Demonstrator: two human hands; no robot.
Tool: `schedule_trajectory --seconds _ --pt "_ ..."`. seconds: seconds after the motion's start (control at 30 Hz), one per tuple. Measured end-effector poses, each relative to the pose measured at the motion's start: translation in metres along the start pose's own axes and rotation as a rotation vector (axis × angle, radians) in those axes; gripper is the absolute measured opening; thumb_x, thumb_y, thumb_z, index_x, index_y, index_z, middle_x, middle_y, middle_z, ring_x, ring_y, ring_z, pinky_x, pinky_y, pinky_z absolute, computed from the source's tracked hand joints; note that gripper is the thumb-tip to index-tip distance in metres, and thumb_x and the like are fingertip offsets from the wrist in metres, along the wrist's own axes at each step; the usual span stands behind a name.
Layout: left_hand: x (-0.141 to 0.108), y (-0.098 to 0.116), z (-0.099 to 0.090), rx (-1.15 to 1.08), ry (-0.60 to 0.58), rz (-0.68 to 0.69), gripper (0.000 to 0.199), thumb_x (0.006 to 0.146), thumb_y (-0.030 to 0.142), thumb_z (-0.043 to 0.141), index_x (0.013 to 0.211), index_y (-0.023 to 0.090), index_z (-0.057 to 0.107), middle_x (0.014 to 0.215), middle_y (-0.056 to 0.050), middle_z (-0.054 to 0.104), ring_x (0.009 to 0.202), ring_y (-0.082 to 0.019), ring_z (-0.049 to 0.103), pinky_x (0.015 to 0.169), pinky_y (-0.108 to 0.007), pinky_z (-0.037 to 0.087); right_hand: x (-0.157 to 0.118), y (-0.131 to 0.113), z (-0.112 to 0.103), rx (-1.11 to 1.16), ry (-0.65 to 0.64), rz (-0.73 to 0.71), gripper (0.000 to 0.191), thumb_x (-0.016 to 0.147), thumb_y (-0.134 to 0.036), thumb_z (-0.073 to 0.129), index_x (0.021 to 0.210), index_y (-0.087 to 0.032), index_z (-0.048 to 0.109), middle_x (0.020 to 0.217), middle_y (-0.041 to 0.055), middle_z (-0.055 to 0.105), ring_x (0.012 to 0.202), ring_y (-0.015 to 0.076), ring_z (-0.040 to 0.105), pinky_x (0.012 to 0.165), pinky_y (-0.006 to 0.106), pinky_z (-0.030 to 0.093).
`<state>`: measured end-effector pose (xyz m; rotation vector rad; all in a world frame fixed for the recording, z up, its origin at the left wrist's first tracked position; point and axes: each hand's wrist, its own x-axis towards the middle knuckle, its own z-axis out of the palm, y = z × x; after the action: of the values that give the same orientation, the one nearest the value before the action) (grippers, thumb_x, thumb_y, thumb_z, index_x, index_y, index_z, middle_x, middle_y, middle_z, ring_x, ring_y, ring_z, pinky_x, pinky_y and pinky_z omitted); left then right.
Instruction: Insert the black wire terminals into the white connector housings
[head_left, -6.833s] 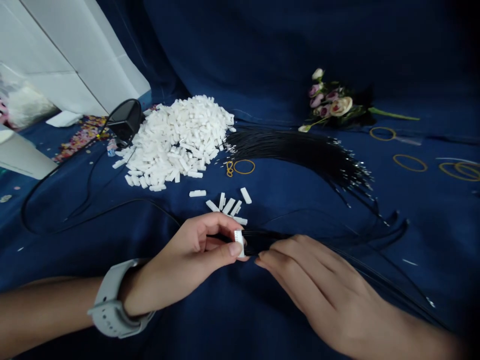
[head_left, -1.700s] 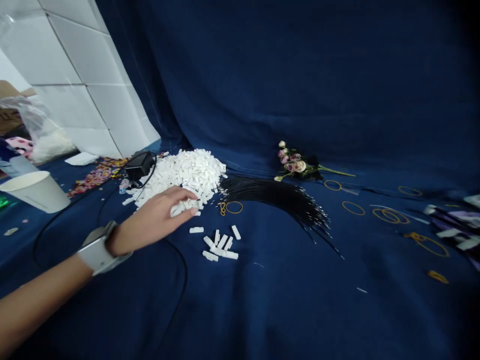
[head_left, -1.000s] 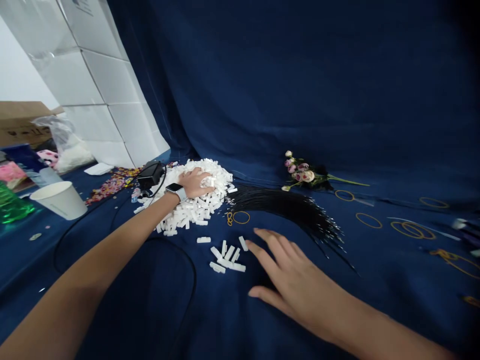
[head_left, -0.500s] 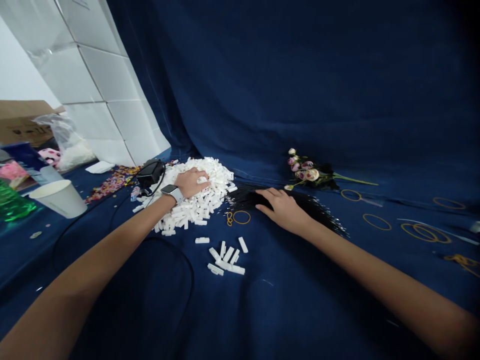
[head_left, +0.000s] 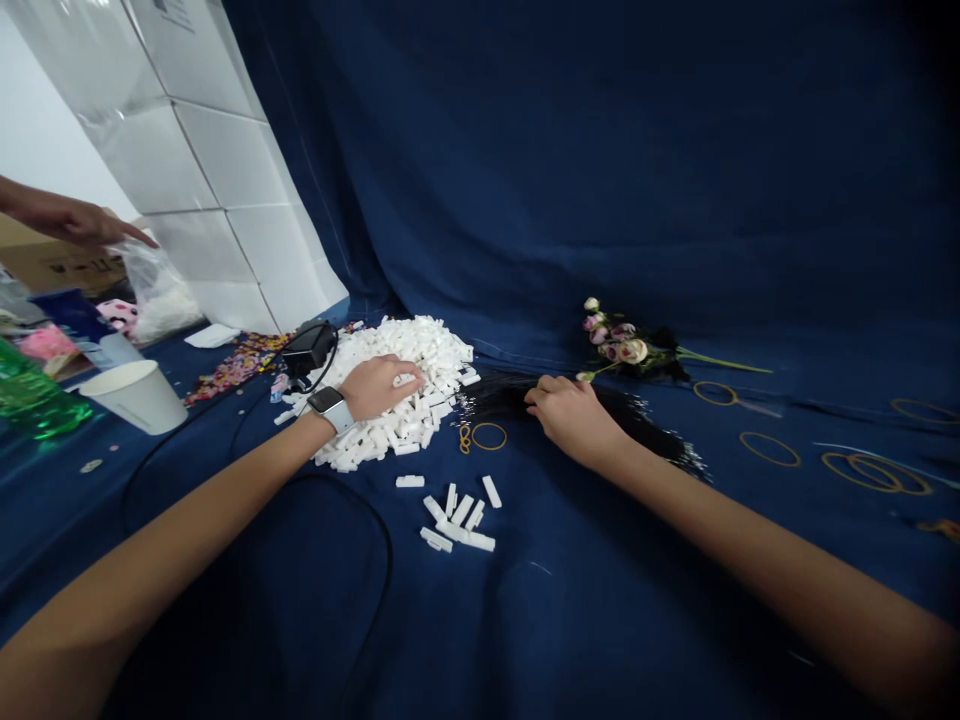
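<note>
My left hand (head_left: pixel 379 387), with a watch (head_left: pixel 330 405) on its wrist, rests on a heap of small white plastic pieces (head_left: pixel 431 345). Its fingers are curled, and a white piece shows between thumb and forefinger. On the right, my right hand (head_left: pixel 568 412) lies over a bundle of thin black wires (head_left: pixel 502 395) with shiny tips. The fingers are bent and pressed together at the wires; their tips are partly hidden. In front of the heap lie several loose white pieces (head_left: pixel 461 510). A yellow rubber band (head_left: pixel 489 436) lies between the hands.
Artificial flowers (head_left: pixel 630 350) lie behind the wires, and more rubber bands (head_left: pixel 874 472) at right. A black adapter (head_left: pixel 309 347) with its cable, a paper cup (head_left: pixel 135 397) and a green bottle (head_left: pixel 37 395) stand left. Another person's hand (head_left: pixel 94 222) reaches over a plastic bag (head_left: pixel 161 290).
My right hand's fingers have gone from spread over the wires to bent and closed. My left hand has shifted slightly toward me on the heap. Another person's hand has appeared at upper left.
</note>
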<state>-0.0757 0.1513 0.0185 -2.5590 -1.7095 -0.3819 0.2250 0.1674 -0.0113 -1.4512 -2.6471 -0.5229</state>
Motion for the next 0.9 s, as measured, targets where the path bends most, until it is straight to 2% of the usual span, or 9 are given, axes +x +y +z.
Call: schedule_trajectory --seconds 0.13,0.23,0.33,0.47,0.57,0.63,0.73,0.8,0.9 --pt "-0.017 0.008 -0.008 -0.046 -0.069 0.094 0.031 0.094 0.031 0.06 0.121 0.017 0.06 0.123 -0.01 0.063 0.103 -0.024 0.065 0.087 -0.046 0.055 -0.001 0.001 -0.004 -0.021 0.0 0.026 0.035 0.094 -0.037 0.059 0.122 -0.017 0.058 0.121 0.0095 0.059 0.102 0.0218 0.061 0.086 0.044 0.053" --pt "-0.031 0.017 -0.014 -0.068 -0.118 0.143 0.029 0.098 0.035 0.052 0.118 0.017 0.063 0.114 -0.01 0.066 0.103 -0.025 0.065 0.09 -0.046 0.053 0.0 0.003 -0.007 -0.024 0.005 0.05 0.034 0.094 -0.037 0.059 0.122 -0.017 0.058 0.121 0.0093 0.06 0.102 0.0215 0.061 0.086 0.043 0.053" --pt "-0.045 0.031 -0.018 -0.08 -0.162 0.183 0.036 0.1 0.039 0.044 0.127 0.021 0.06 0.112 -0.01 0.066 0.104 -0.025 0.064 0.092 -0.041 0.05 0.0 0.008 -0.009 -0.013 0.01 0.061 0.033 0.094 -0.036 0.059 0.121 -0.017 0.058 0.12 0.0091 0.06 0.1 0.021 0.061 0.085 0.043 0.053" --pt "-0.063 0.054 -0.024 -0.083 -0.223 0.246 0.041 0.101 0.036 0.044 0.137 0.02 0.051 0.115 -0.01 0.066 0.108 -0.023 0.063 0.093 -0.034 0.049 0.0 0.015 -0.007 0.004 0.017 0.039 0.032 0.095 -0.036 0.058 0.12 -0.017 0.059 0.119 0.0088 0.061 0.098 0.0201 0.062 0.083 0.041 0.054" --pt "-0.074 0.067 -0.028 -0.065 -0.254 0.283 0.041 0.101 0.038 0.043 0.139 0.023 0.05 0.116 -0.008 0.067 0.107 -0.023 0.063 0.093 -0.035 0.049 -0.001 0.016 -0.006 0.006 0.037 0.027 0.032 0.095 -0.036 0.058 0.12 -0.017 0.059 0.119 0.0089 0.06 0.099 0.0202 0.062 0.084 0.041 0.054" --pt "-0.081 0.072 -0.029 -0.038 -0.254 0.284 0.038 0.101 0.035 0.043 0.136 0.024 0.054 0.116 -0.009 0.066 0.107 -0.026 0.062 0.094 -0.041 0.048 -0.003 0.014 -0.006 0.004 0.054 0.026 0.031 0.095 -0.036 0.058 0.12 -0.017 0.059 0.119 0.0089 0.06 0.099 0.0203 0.062 0.084 0.041 0.054" --pt "-0.091 0.074 -0.027 0.033 -0.203 0.255 0.035 0.099 0.032 0.046 0.131 0.026 0.059 0.132 -0.013 0.06 0.117 -0.035 0.056 0.1 -0.058 0.041 -0.006 0.011 -0.009 0.002 0.074 0.022 0.031 0.095 -0.036 0.058 0.119 -0.017 0.059 0.118 0.0087 0.061 0.098 0.0199 0.062 0.083 0.041 0.054" --pt "-0.096 0.075 -0.025 0.084 -0.155 0.246 0.035 0.099 0.034 0.048 0.131 0.03 0.059 0.144 -0.012 0.053 0.128 -0.04 0.048 0.103 -0.069 0.034 -0.009 0.009 -0.014 0.0 0.092 0.025 0.03 0.095 -0.036 0.058 0.118 -0.017 0.06 0.117 0.0085 0.061 0.098 0.0197 0.062 0.083 0.041 0.054" --pt "-0.099 0.08 -0.024 0.119 -0.113 0.262 0.033 0.097 0.038 0.051 0.128 0.033 0.06 0.144 -0.009 0.056 0.137 -0.042 0.039 0.104 -0.077 0.025 -0.014 0.006 -0.023 -0.003 0.134 0.039 0.028 0.095 -0.035 0.058 0.117 -0.018 0.06 0.118 0.0084 0.061 0.099 0.02 0.061 0.085 0.041 0.053"
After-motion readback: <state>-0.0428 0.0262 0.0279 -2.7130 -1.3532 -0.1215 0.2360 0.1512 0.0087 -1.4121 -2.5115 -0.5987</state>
